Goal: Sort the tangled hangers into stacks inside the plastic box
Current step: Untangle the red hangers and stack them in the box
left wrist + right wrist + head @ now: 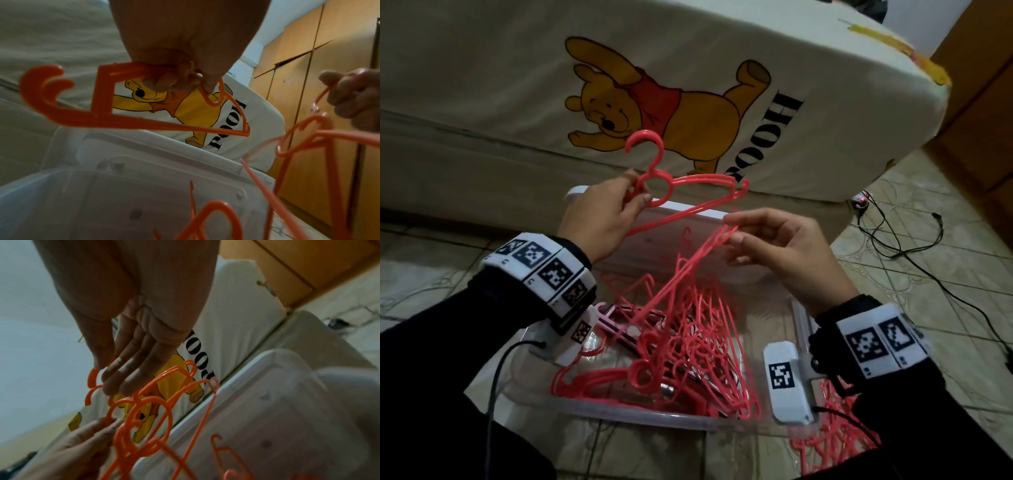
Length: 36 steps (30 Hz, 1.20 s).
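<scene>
A clear plastic box on the floor holds a tangled heap of pink hangers. My left hand pinches a small aligned bunch of pink hangers at the neck ring, hooks up, above the box's far side. In the left wrist view, the left hand's fingers curl round that bunch. My right hand pinches the end of one hanger that trails down into the heap. The right wrist view shows the right hand's thumb and fingers on a hanger's curved end.
The box's pale lid stands behind the box against a bed with a bear-print sheet. More pink hangers lie on the tiled floor at my right. Black cables run across the floor. A wooden wardrobe stands far right.
</scene>
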Tool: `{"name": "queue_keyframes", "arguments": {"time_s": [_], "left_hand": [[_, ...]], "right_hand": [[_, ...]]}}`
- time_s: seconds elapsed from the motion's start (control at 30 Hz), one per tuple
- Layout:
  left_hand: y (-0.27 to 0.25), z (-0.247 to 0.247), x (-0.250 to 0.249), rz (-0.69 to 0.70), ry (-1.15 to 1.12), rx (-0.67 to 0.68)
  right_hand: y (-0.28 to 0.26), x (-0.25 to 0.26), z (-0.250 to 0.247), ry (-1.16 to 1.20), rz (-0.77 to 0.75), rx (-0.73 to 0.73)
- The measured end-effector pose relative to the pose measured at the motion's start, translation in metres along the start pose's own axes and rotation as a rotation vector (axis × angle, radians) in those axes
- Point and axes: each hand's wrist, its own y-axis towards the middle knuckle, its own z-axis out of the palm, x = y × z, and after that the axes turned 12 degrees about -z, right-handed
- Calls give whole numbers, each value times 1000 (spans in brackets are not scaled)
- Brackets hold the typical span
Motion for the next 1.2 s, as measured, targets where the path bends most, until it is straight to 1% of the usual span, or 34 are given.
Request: {"name": "queue_keyframes", "arguments": {"time_s": [0.1, 0.17, 0.3, 0.4, 0.53, 0.63, 0.77, 0.87, 0.97, 1.07, 1.2], "left_hand": [[-1, 3, 0, 3, -41, 56], [-3, 4, -2, 21, -35, 125], [-9, 9, -6, 64, -24, 333], [-14, 13, -7, 101, 17, 424], [-16, 14, -7, 130, 55, 492], [-17, 14, -5, 162, 84, 521], [-20, 15, -6, 192, 78, 524], [-23, 15, -12, 178, 83, 555], [-26, 17, -15, 179, 119, 591], [-28, 20, -15, 165, 151, 617], [-31, 28, -13, 137, 126, 650]], "right_hand": [[4, -4, -3, -228, -66, -10], [6, -11, -3, -346, -83, 1], [12, -21, 4, -462, -96, 4], [19, -19, 8, -503, -123, -37], [27, -12, 10, -483, -199, -97], [28, -11, 13, -460, -213, -114], [28, -12, 15, -430, -222, -101], [26, -12, 17, -422, -248, -85], [26, -17, 17, -438, -214, -98], [23, -25, 15, -471, -141, -116], [20, -36, 15, -489, -36, -115]]}}
